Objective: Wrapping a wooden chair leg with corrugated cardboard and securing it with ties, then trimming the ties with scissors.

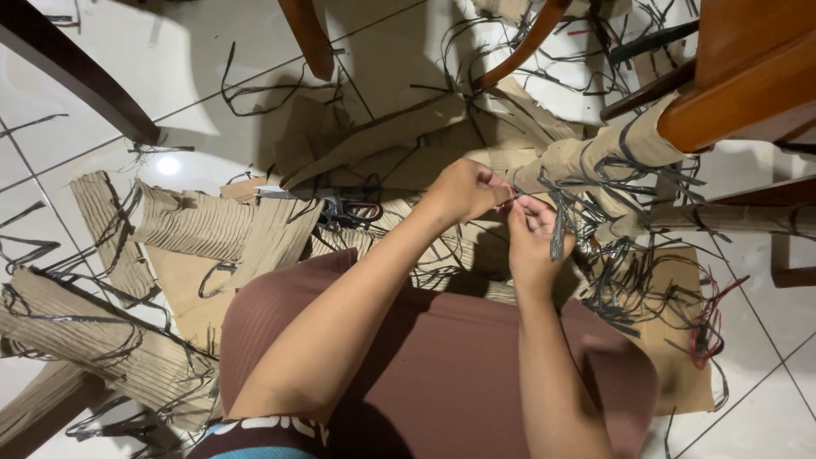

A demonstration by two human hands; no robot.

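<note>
Both hands [501,212] pinch shut on thin dark strips [557,234].

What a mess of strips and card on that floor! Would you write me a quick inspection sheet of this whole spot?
Surface: white tiled floor, with flat brown cardboard under the work.
Job's things: a bundle of thin dark strips, pinched between both hands.
Clutter: corrugated cardboard pieces, loose dark strips, scissors with red and black handles.
Hands: left hand and right hand meet at the strips, fingers closed on them.
Cables: thin red strands at the right; wire or strip, cannot tell.
Surroundings: wooden chair legs, and a cardboard-wrapped leg bound with strips.
</note>
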